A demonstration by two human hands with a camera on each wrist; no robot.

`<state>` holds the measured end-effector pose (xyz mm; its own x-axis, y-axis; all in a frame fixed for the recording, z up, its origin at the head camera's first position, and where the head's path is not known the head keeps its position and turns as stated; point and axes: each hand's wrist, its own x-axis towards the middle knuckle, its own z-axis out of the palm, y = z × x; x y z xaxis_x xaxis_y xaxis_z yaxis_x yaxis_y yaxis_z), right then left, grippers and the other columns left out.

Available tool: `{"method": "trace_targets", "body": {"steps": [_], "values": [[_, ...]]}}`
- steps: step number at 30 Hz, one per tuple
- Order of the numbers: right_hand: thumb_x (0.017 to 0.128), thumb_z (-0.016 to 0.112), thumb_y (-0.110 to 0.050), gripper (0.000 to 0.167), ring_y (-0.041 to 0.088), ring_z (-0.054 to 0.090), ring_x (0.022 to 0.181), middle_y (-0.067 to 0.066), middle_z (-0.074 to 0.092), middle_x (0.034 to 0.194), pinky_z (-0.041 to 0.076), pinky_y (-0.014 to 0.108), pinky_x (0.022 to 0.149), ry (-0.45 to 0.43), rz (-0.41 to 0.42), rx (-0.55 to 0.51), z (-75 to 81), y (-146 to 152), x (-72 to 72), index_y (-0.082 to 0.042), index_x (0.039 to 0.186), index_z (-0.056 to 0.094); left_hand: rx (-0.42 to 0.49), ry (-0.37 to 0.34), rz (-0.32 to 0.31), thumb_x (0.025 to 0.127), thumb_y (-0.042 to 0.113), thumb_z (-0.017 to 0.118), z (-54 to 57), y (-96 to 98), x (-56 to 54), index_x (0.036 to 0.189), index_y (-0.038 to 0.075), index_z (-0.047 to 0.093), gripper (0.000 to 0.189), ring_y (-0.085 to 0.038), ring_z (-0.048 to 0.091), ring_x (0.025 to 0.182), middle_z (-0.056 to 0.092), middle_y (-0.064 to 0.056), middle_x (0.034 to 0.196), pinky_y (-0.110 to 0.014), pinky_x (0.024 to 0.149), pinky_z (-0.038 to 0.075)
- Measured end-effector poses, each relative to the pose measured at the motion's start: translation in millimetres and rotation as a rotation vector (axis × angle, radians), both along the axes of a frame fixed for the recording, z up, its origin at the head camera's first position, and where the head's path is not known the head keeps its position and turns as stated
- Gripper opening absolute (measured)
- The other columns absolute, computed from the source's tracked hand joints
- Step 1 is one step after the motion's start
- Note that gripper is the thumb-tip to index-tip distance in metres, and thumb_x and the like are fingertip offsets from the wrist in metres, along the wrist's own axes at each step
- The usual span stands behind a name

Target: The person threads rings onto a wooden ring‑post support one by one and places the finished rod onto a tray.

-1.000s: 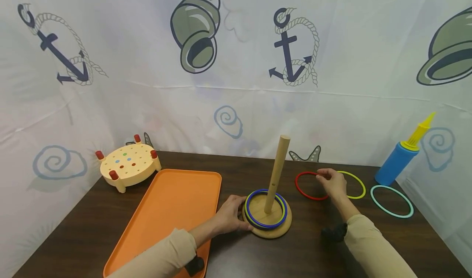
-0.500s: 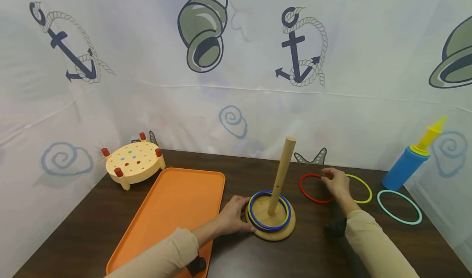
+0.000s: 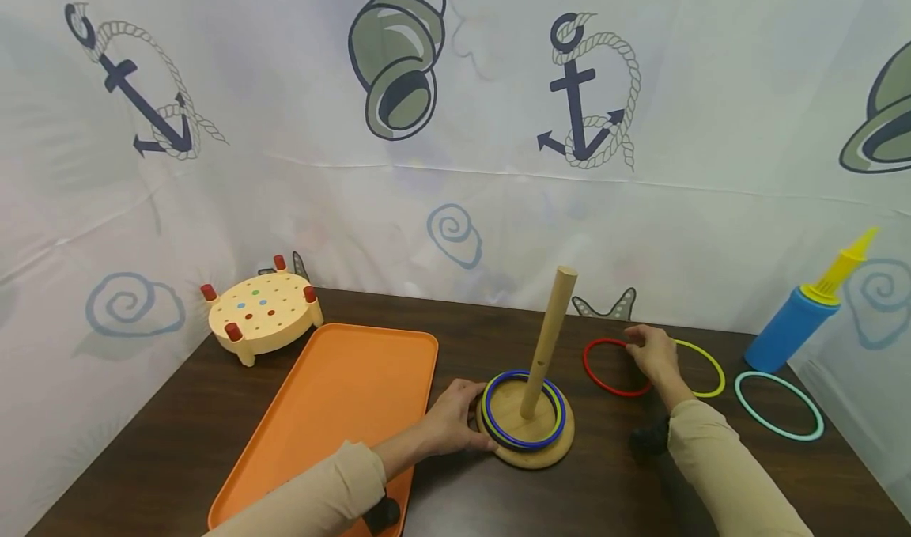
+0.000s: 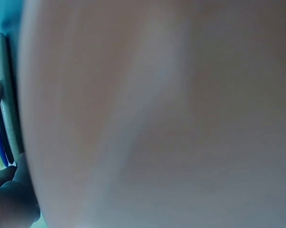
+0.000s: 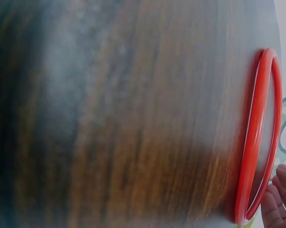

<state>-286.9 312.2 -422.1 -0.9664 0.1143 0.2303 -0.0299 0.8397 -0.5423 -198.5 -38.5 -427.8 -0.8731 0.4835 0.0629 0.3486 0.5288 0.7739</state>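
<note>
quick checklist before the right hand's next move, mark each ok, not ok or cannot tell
1. Left hand holding the wooden base: ok
2. Peg top uncovered: ok
3. Blue ring around the peg: ok
4. Right hand at the red ring: ok
5. Firm grip on the red ring: cannot tell, fingertip contact unclear
6. Red ring clear of the yellow ring: cannot tell, right hand covers the gap

Left hand (image 3: 451,422) grips left edge of wooden ring stand (image 3: 505,410); ring stack (image 3: 525,446) round its peg (image 3: 550,339), blue on top. Right hand (image 3: 656,357) at far-right side of red ring (image 3: 626,394), contact unclear. Yellow ring (image 3: 723,375) just right, then light-blue ring (image 3: 780,432), blue pump (image 3: 788,331) behind. Orange tray (image 3: 349,395) left of stand; cream board (image 3: 262,315) with red-tipped legs beside it.
</note>
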Motion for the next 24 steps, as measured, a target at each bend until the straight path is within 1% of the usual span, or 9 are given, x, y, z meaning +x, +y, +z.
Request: {"method": "trace_targets", "body": {"steps": [4,8,16,21,24], "values": [[0.085,0.060,0.003,0.025,0.042,0.058,0.096,0.028,0.063,0.103,0.043,0.053,0.083,-0.020,0.009,0.003,0.0,0.3,0.4,0.010,0.109,0.062,0.005,-0.003,0.002,0.065,0.014,0.086,-0.5,0.8,0.1,0.131,-0.009,0.047,0.081,-0.029,0.050,0.111,0.046,-0.018,0.121,-0.034,0.089,0.049],[0.084,0.060,0.004,0.022,0.041,0.058,0.094,0.028,0.064,0.100,0.044,0.053,0.081,-0.028,0.020,0.010,-1.7,-0.6,0.2,0.010,0.106,0.063,-0.005,-0.012,0.013,0.065,0.014,0.086,-1.3,0.9,-0.6,0.132,-0.009,0.047,0.081,-0.028,0.050,0.110,0.047,-0.017,0.121,-0.032,0.088,0.050],[0.081,0.062,0.006,0.019,0.038,0.060,0.086,0.024,0.066,0.091,0.046,0.050,0.077,-0.007,0.048,0.045,-2.7,-1.9,1.1,0.008,0.099,0.066,-0.012,-0.008,0.015,0.066,0.016,0.086,-1.3,0.5,-0.9,0.132,-0.008,0.046,0.081,-0.026,0.051,0.107,0.047,-0.016,0.120,-0.032,0.087,0.050],[0.080,0.062,0.006,0.016,0.036,0.060,0.084,0.021,0.066,0.087,0.045,0.049,0.075,-0.008,0.051,0.056,-3.1,-3.4,4.7,0.006,0.096,0.067,0.005,-0.025,0.009,0.066,0.014,0.085,0.0,0.7,1.1,0.133,-0.009,0.045,0.081,-0.028,0.051,0.108,0.046,-0.017,0.120,-0.033,0.088,0.050],[0.081,0.063,0.004,0.014,0.035,0.060,0.082,0.020,0.066,0.084,0.045,0.049,0.073,-0.012,0.044,0.066,-2.4,-4.3,8.3,0.006,0.094,0.067,-0.006,-0.016,0.010,0.066,0.015,0.085,0.8,0.4,2.0,0.133,-0.009,0.045,0.081,-0.028,0.051,0.108,0.046,-0.016,0.119,-0.034,0.088,0.050]]}}
